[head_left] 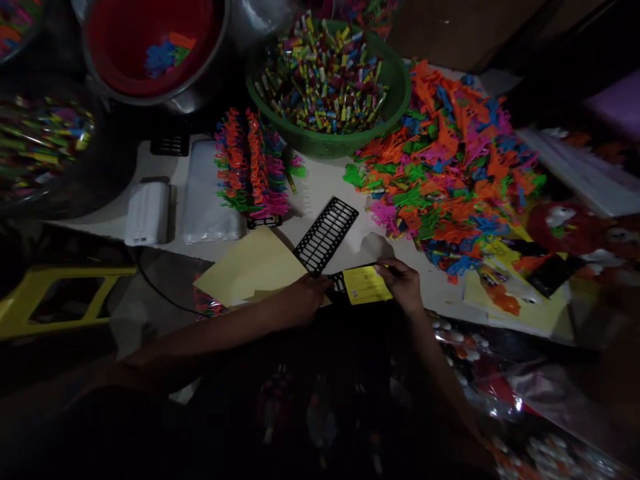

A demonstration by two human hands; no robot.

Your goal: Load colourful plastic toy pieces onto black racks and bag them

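At the table's near edge, my right hand [404,285] pinches the upper right corner of a yellow printed card [369,285]. The card lies against a black slotted plastic piece [338,284]. My left hand [309,297] has its fingers closed on the left end of that black piece. Just beyond my left hand, a longer black slotted rack [328,233] lies slanted on the table. A plain pale-yellow sheet [250,268] sits left of it, partly under my left forearm. The light is dim, so finger detail is hard to see.
A green basin [327,143] of small colourful tubes stands at the back. Right of it spreads a heap of bright plastic pieces [450,160]. Rows of similar pieces [253,163], a clear plastic packet [210,193] and a white box [147,213] are left. A yellow stool [113,270] stands beside the table.
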